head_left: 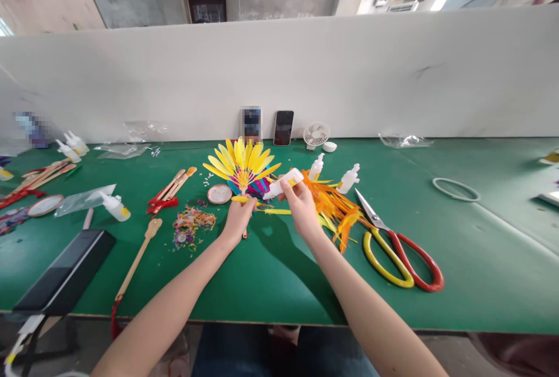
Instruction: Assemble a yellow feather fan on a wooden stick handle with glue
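My left hand (239, 217) is closed around the wooden handle of a fan of yellow feathers (241, 162), held upright above the table. A loose yellow feather (240, 199) also shows at its fingertips. In my right hand (299, 203) is a white glue bottle (285, 184), tilted with its tip down and left, close to the fan. Under and behind the bottle lie purple and blue feathers (261, 187). Just right of my right hand spreads a pile of orange feathers (334, 205). Another yellow feather (278, 212) lies between my hands.
Large scissors (395, 243) lie partly open at right, near two more glue bottles (349, 178). Leftward are a round lid (219, 194), feather scraps (192, 226), a wooden stick (138, 258) and a black box (65, 269). A phone (283, 128) and small fan (316, 135) stand behind.
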The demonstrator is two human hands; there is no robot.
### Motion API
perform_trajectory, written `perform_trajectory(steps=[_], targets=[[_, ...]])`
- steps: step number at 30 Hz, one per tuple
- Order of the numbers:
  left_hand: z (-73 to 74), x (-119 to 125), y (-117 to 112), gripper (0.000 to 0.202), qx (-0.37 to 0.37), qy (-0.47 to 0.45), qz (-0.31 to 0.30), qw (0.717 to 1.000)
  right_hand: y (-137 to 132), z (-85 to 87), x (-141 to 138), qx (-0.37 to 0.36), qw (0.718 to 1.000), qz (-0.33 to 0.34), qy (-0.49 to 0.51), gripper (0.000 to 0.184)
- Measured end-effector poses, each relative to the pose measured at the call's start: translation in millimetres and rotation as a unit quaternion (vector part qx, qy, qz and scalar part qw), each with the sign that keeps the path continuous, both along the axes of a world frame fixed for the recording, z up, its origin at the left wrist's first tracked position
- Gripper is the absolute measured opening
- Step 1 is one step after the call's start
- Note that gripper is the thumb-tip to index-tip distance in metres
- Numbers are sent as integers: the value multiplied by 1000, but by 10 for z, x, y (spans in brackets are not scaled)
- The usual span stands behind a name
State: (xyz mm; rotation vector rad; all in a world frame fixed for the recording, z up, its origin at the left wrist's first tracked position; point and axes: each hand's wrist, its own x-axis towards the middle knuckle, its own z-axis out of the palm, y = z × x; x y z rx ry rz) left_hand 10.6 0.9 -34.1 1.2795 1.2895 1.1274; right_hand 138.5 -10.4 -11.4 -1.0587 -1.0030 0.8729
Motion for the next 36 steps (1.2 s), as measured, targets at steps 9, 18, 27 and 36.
perform_trajectory(steps=[9, 18, 27, 36], targets=[[0, 1, 7, 16, -10, -3, 9, 1000, -27, 21, 3, 4, 1000, -14, -7, 31], [-5, 7, 4, 16, -4, -1, 5, 1000, -17, -9, 16, 14, 1000, -11, 9, 28], [37, 22, -24, 15, -10, 0, -4, 1000, -5, -55, 27, 16, 1000, 0, 19, 27], [7, 27, -17, 16, -18, 17, -27, 999, -2, -38, 20, 13, 999, 11, 34, 28]])
